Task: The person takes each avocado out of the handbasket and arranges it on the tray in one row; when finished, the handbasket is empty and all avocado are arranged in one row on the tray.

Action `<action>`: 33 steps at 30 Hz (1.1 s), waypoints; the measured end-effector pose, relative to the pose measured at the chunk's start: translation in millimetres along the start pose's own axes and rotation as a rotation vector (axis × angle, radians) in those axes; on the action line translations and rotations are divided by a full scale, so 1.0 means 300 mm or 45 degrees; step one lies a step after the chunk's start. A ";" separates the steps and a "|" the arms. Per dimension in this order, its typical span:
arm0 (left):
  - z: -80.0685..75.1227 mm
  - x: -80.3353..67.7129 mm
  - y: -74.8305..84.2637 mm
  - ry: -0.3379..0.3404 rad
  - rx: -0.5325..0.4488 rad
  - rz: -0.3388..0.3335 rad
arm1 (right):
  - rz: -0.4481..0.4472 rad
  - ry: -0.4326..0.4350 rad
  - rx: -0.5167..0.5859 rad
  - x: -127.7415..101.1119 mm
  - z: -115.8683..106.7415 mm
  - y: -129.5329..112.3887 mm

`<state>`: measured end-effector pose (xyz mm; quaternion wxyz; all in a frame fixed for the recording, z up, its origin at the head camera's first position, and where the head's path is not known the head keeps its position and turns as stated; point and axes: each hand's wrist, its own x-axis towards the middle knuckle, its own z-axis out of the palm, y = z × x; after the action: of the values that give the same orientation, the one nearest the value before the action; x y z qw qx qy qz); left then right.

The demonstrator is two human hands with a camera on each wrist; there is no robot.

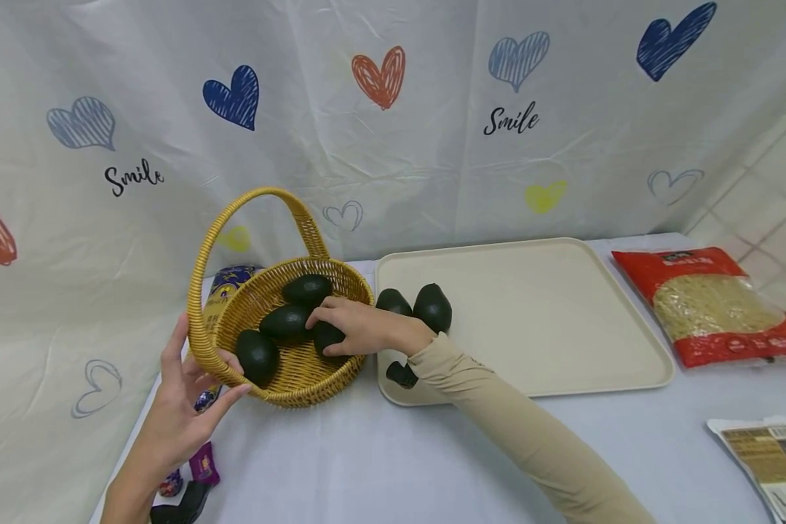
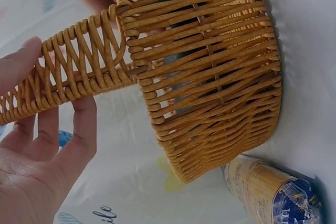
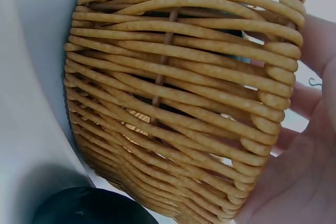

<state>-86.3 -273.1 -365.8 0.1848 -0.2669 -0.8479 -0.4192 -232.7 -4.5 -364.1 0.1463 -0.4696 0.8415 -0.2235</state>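
Head view: wicker basket (image 1: 301, 364) sitting near the table's (image 1: 393, 451) left edge, just beside the cream tray (image 1: 563, 320). Right hand (image 1: 350, 326) is reaching inside, fingers curling round an avocado (image 1: 326, 337) w/ three more (image 1: 288, 322) lying around it. Left hand (image 1: 180, 415) is spreading open against the basket's near rim. Two avocados (image 1: 432, 307) are sitting at the tray's left edge.

Left wrist view: straight fingers (image 2: 79, 140) touching the handle (image 2: 68, 72).

Right wrist view: basket wall (image 3: 178, 108) is filling the frame; can't tell the grip here.
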 end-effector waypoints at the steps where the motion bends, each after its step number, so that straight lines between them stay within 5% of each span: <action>1: 0.000 -0.001 -0.001 0.001 0.005 0.003 | -0.006 -0.003 0.007 -0.001 0.000 0.000; 22: -0.002 0.001 -0.006 -0.002 -0.024 0.007 | -0.114 -0.056 0.078 0.010 0.004 0.000; 33: 0.006 0.009 -0.006 0.035 -0.059 0.109 | -0.056 -0.069 -0.067 0.026 0.000 -0.003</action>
<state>-89.7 -271.7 -366.5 0.2080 -0.3013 -0.8231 -0.4341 -236.1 -11.5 -364.0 0.1516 -0.4977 0.8322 -0.1917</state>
